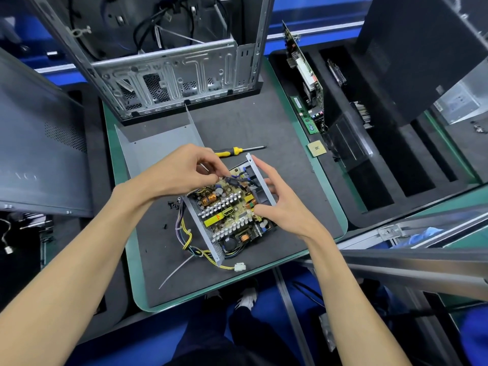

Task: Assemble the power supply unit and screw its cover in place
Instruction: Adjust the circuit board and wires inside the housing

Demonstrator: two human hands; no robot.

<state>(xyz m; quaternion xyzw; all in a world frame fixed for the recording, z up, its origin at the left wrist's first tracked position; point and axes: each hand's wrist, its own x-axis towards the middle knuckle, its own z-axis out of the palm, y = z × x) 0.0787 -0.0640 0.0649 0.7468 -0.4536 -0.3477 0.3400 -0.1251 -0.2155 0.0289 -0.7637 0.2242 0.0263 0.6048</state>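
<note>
The open power supply unit (227, 210) lies on the dark mat with its circuit board, coils and heatsinks exposed. My left hand (184, 170) pinches a dark wire or part at the board's far corner. My right hand (274, 199) holds the unit's right metal wall, fingers over the wall's top and thumb against the board's edge. The grey metal cover (158, 149) lies flat behind my left hand. A yellow-and-black screwdriver (237, 151) rests on the mat behind the unit. Small dark screws (173, 206) sit left of the unit.
An open PC case (169, 72) stands at the back of the green-edged mat (340, 215). A side panel (39, 143) leans at left. Foam trays (375, 154) at right hold boards, a RAM stick (303, 114) and a CPU (317, 149). Cables and a white connector (240, 267) trail toward me.
</note>
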